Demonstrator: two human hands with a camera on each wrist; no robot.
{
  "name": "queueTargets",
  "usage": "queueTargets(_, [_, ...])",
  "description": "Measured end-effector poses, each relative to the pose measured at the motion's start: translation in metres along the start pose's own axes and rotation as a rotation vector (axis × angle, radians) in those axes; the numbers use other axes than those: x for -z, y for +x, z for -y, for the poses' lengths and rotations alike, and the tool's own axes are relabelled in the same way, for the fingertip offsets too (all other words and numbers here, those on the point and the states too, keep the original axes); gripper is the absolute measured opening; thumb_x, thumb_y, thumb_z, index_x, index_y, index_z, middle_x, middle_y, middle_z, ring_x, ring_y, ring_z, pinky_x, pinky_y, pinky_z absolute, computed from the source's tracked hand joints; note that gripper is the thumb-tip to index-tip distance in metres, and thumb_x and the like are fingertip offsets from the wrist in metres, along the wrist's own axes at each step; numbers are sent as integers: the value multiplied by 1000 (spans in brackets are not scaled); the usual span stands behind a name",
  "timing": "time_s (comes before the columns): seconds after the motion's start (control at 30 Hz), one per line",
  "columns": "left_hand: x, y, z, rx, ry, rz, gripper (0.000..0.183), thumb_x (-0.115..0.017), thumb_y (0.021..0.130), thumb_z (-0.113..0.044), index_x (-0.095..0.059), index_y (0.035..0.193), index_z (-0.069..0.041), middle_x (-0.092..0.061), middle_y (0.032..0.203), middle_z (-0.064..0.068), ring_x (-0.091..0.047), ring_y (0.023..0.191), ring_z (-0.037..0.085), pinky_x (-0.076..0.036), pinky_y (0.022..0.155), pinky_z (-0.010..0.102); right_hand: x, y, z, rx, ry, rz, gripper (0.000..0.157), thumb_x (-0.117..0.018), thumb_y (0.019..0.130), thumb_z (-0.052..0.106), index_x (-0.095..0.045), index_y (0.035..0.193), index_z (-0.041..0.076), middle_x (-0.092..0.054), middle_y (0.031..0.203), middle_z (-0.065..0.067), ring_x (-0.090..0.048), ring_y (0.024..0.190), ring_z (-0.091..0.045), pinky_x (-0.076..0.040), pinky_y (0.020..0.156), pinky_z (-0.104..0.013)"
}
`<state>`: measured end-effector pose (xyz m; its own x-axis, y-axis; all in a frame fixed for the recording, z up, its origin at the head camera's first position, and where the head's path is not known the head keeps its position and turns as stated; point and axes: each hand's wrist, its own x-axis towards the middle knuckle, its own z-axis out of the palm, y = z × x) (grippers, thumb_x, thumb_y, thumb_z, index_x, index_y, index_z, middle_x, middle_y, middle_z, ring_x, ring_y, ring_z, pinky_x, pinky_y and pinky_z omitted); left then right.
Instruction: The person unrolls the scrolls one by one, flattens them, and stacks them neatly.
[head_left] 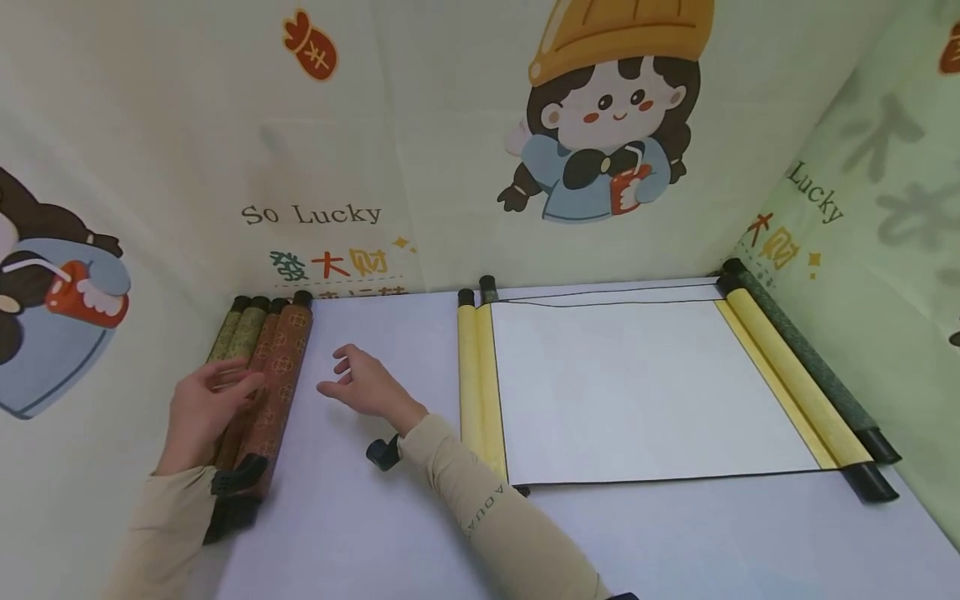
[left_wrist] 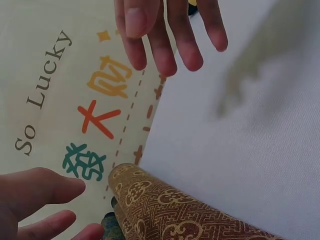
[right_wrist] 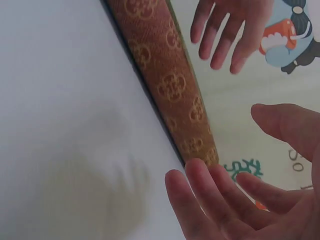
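Rolled scrolls lie side by side at the left of the table. Two are reddish-brown brocade with gold patterns, and beside them are green rolled scrolls; all have black end knobs. My left hand hovers over this row, fingers loosely bent and holding nothing. To the right of the row, my right hand is in the air above the table with relaxed, parted fingers. In the right wrist view the brown scroll runs between the two hands. A partly unrolled scroll with yellow borders shows its blank white sheet.
A dark green roll lies along the right side, beside the yellow roller. The white table meets a printed cloth wall at the back. Cloth also hangs at both sides. My right forearm crosses the unrolled scroll's left edge.
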<state>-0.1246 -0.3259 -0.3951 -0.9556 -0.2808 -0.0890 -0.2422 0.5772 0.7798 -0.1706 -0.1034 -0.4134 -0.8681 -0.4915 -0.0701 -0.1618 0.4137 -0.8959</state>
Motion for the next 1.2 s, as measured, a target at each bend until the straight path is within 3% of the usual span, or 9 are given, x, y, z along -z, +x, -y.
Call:
queueTargets(0.17, [2, 1, 3, 22, 30, -27, 62, -59, 99, -35, -45, 144, 5, -54, 134, 32, -61, 76, -2, -56, 64, 22, -15, 1, 4, -25, 61, 5, 52, -70, 94, 27, -50, 137, 7, -64, 125, -9, -61, 96, -7, -51, 78, -20])
queueTargets(0.27, [3, 2, 2, 43, 62, -38, 61, -59, 99, -36, -46, 143, 4, -54, 135, 32, -65, 92, 15, -53, 63, 20, -24, 3, 4, -44, 74, 8, 51, -70, 94, 29, -51, 137, 8, -64, 123, -7, -62, 96, -6, -52, 79, -21])
queueTargets(0.37, [4, 3, 2, 46, 86, -36, 62, -58, 99, -37, -45, 143, 4, -54, 136, 32, -60, 111, 36, -50, 61, 17, -32, 6, 4, -59, 85, 9, 51, -70, 94, 29, -51, 136, 9, -65, 122, -5, -62, 98, -7, -52, 80, -22])
queueTargets(0.47, [5, 4, 3, 34, 110, -28, 62, -57, 100, -37, -45, 144, 5, -53, 136, 33, -55, 119, 45, -49, 63, 20, -39, 8, 3, -69, 102, 8, 51, -70, 93, 29, -51, 136, 9, -65, 120, -4, -62, 97, -6, -52, 80, -22])
queueTargets(0.7, [0, 4, 4, 4, 164, -67, 55, -58, 99, -28, -49, 140, 7, -54, 134, 35, -54, 119, 50, -46, 61, 21, -55, 11, 2, -85, 83, -13, 48, -71, 93, 27, -54, 132, 8, -67, 115, -3, -62, 94, -5, -51, 79, -20])
queueTargets(0.9, [-1, 4, 7, -6, 194, -41, 55, -58, 99, -28, -47, 140, 8, -51, 135, 37, -52, 120, 52, -54, 75, 43, -66, 15, -4, -70, 76, -20, 55, -72, 92, 28, -50, 138, 7, -66, 115, -4, -62, 93, -5, -50, 79, -18])
queueTargets(1.0, [-1, 4, 10, -5, 190, -38, 55, -58, 99, -29, -48, 140, 8, -51, 134, 37, -52, 120, 51, -54, 77, 48, -71, 16, -6, -76, 115, -8, 61, -72, 92, 28, -46, 143, 9, -64, 120, -5, -63, 95, -5, -50, 81, -19])
queueTargets(1.2, [-2, 6, 14, -27, 221, -53, 53, -60, 98, -27, -51, 136, 8, -55, 131, 35, -54, 118, 51, -52, 70, 35, -77, 16, -6, -77, 158, -3, 64, -72, 92, 28, -43, 146, 10, -63, 121, -5, -64, 98, -6, -51, 82, -19])
